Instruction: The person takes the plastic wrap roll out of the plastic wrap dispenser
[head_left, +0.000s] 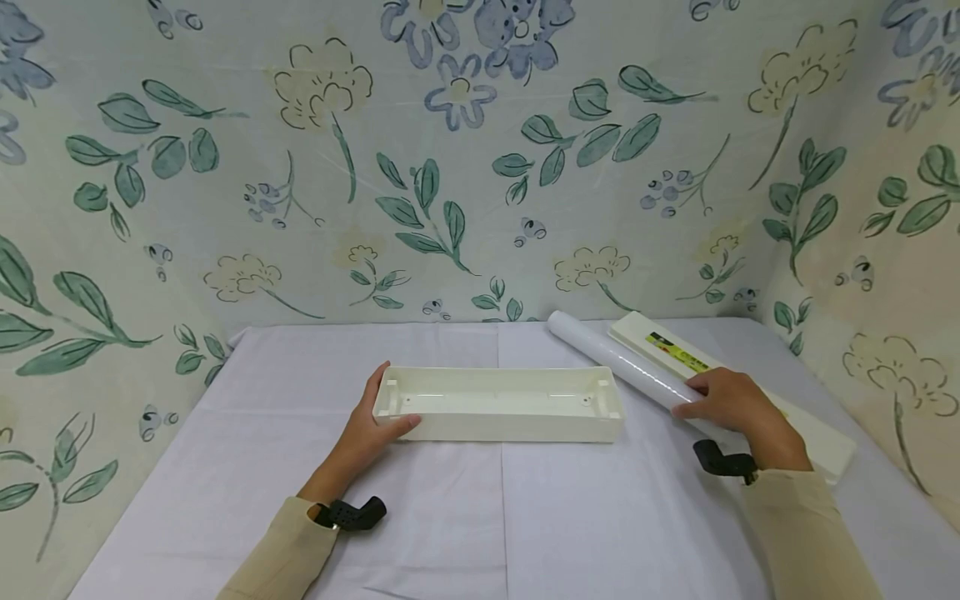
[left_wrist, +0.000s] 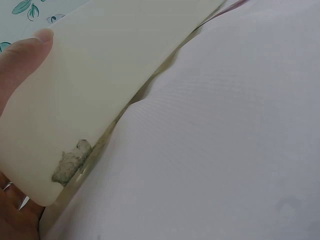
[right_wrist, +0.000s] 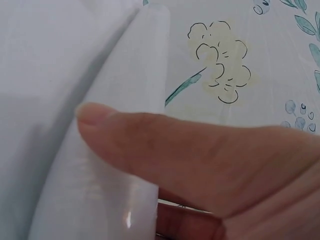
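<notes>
A long cream-white plastic box [head_left: 510, 429] with an open top lies across the middle of the table. My left hand [head_left: 367, 437] grips its left end, thumb over the front wall and fingers behind the end. In the left wrist view the box's smooth wall [left_wrist: 100, 65] fills the upper left, with a grey smudge low on it. To the right, a glossy white roll of plastic film [head_left: 615, 354] slants toward me. My right hand [head_left: 738, 412] holds the roll's near part, and its thumb [right_wrist: 125, 135] lies across the film in the right wrist view.
Beside the roll, on its right, a long white cover [head_left: 813, 429] with a yellow-green label [head_left: 675, 350] lies at the same slant. Everything is on a white tablecloth [head_left: 435, 525]. Flower-patterned cloth [head_left: 450, 275] hangs behind and at both sides.
</notes>
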